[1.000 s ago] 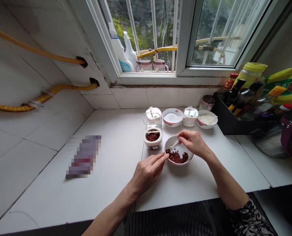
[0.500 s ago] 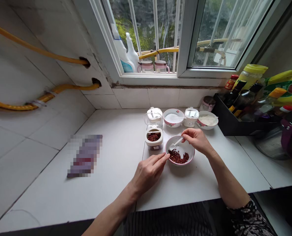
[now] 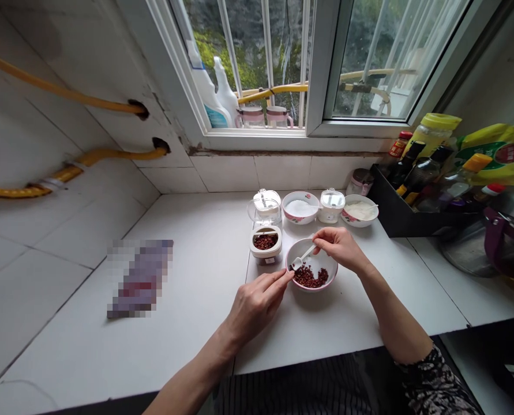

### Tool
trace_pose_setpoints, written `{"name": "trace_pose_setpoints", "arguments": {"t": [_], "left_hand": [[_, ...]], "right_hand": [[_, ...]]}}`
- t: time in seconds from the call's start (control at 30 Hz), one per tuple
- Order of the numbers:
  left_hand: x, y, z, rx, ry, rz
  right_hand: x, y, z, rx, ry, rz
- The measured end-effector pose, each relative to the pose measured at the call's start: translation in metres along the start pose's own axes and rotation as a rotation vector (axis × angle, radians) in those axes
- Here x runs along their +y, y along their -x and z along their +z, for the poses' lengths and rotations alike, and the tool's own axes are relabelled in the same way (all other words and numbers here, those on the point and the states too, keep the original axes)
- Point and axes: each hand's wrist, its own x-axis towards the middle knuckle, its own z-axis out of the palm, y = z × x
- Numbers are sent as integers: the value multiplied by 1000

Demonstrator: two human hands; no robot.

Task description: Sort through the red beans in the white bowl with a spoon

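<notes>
A small white spoon [image 3: 298,263] is pinched by its handle between the thumb and fingers of my right hand [image 3: 342,248]. Its bowl end is tilted down inside a white bowl [image 3: 328,259] with a pink rim, near the left side. Dark red peppercorns [image 3: 309,278] lie across the bottom of that bowl. My left hand [image 3: 259,302] has its fingertips together on the bowl's left rim; its thumb is mostly hidden. Just left of the bowl stands a seasoning jar [image 3: 266,256], lid up, with more of the peppercorns [image 3: 265,241] inside.
Behind are a clear jar [image 3: 267,203], a bowl of white grains [image 3: 300,219], a lidded jar [image 3: 331,208] and a bowl of pale powder [image 3: 359,222]. A black box of bottles [image 3: 395,216] and a pot [image 3: 468,251] stand right. A blurred purple packet [image 3: 142,282] lies left.
The whole view has shifted slightly, so things sit a little further left. Both hands keep nearly the same pose, and the spoon stays tilted in the bowl.
</notes>
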Motion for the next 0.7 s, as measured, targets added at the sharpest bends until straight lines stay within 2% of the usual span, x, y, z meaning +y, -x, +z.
{"name": "trace_pose_setpoints", "arguments": {"t": [0.17,0.43,0.7], "left_hand": [[1,-1,-1,10,-2,16],[2,-4,-2,17,-19,27],[2,-3,-2,10,-25,17]], "right_hand": [[0,-3,-8,2,-71,57],[-1,-5,-9,19,-150,110],[1,-7,-11,-7,-172,104]]}}
